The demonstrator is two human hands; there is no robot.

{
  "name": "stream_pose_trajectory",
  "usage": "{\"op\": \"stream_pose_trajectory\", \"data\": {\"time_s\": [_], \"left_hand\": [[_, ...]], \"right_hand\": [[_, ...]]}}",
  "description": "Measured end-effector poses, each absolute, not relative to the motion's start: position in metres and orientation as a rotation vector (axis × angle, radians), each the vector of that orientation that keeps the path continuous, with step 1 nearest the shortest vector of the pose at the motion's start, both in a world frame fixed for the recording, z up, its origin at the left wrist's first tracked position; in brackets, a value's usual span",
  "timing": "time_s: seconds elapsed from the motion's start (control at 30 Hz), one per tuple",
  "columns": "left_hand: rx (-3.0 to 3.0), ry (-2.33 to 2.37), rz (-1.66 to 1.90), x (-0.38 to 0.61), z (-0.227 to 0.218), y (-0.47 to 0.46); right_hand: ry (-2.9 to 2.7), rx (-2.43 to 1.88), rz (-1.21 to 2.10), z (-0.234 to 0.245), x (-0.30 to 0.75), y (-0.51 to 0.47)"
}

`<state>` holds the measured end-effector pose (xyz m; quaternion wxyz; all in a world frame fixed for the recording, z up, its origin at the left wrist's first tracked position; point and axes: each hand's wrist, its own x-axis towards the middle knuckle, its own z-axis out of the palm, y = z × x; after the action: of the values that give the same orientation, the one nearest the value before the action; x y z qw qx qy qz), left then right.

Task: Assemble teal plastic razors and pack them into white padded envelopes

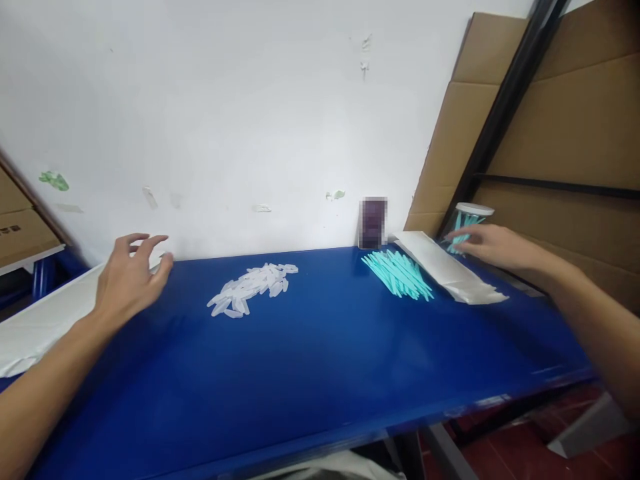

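My left hand [127,277] hovers over the far left of the blue table [310,360], fingers spread and curled, holding nothing; its fingertips are near a small pale object at the table's edge. My right hand [487,247] reaches to the far right, fingers together at a clear jar [470,223] with teal sticks inside; what the fingertips hold is unclear. A pile of teal sticks [397,273] lies left of a white bag [447,270]. A heap of small clear plastic pieces [253,287] lies in the table's middle.
White sheet material [35,327] lies along the table's left end. Cardboard boxes [565,133] and a black rack post [505,113] stand at the right. A small dark object [373,222] leans on the white wall. A cardboard box [20,233] sits far left.
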<state>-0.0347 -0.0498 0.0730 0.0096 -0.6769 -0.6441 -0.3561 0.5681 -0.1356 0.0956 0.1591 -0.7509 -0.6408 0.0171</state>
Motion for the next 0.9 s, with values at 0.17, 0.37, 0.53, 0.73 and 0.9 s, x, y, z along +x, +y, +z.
{"op": "stream_pose_trajectory", "data": {"time_s": [0.17,0.37,0.53,0.73,0.9], "left_hand": [[-2.074,-1.904,-0.89,-0.065,0.055,-0.042],[-2.113,-1.87,-0.845,-0.071,0.045,-0.031],[-2.186,-1.883,-0.763,-0.055,0.045,-0.036],[-2.241,-1.86,-0.802,-0.048,0.043,-0.037],[-2.284,-1.807,-0.814,-0.048,0.041,-0.037]], "right_hand": [[-1.734,-1.917,-0.066,0.1,0.521,-0.091],[-1.819,-2.059,-0.252,0.073,0.5,-0.068],[-1.933,-2.589,0.09,0.067,0.491,-0.085],[-2.038,-2.72,0.138,0.054,0.467,-0.082],[-2.125,-2.626,0.119,0.044,0.47,-0.077]]}}
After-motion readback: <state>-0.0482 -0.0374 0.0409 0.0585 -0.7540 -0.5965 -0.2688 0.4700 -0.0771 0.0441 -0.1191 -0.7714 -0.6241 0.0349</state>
